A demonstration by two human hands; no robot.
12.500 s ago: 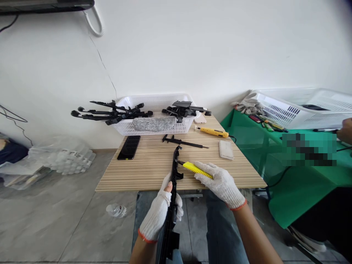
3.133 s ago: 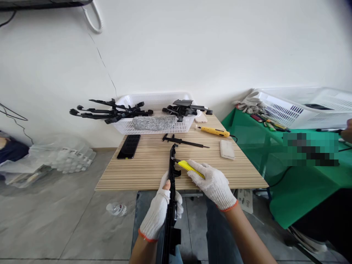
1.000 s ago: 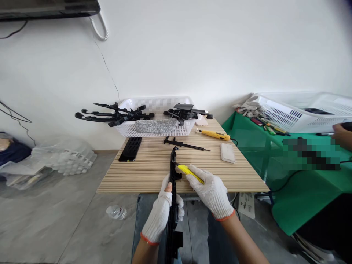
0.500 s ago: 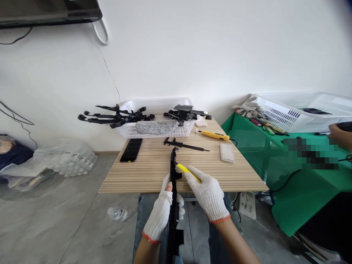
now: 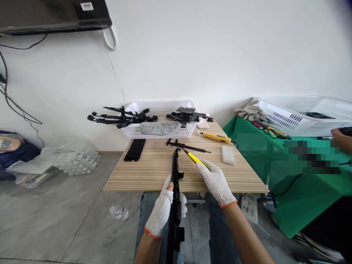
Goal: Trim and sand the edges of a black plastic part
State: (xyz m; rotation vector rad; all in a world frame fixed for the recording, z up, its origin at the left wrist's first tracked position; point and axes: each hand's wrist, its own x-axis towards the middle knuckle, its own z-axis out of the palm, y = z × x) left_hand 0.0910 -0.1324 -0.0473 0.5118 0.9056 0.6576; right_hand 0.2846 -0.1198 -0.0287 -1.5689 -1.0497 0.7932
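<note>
The left hand [image 5: 162,207] is closed around a long black part [image 5: 175,190], whose far end reaches over the bench [image 5: 143,172]. The right hand [image 5: 217,181] grips a yellow knife [image 5: 194,158], fingers folded around its handle, with its tip near the part's far end. Just beyond lies a black caliper [image 5: 188,146], between a phone [image 5: 134,150] on the left and a yellow rotary tool [image 5: 216,137] on the right. Farther back, a white basket [image 5: 132,131] bears more black parts [image 5: 187,116].
</note>
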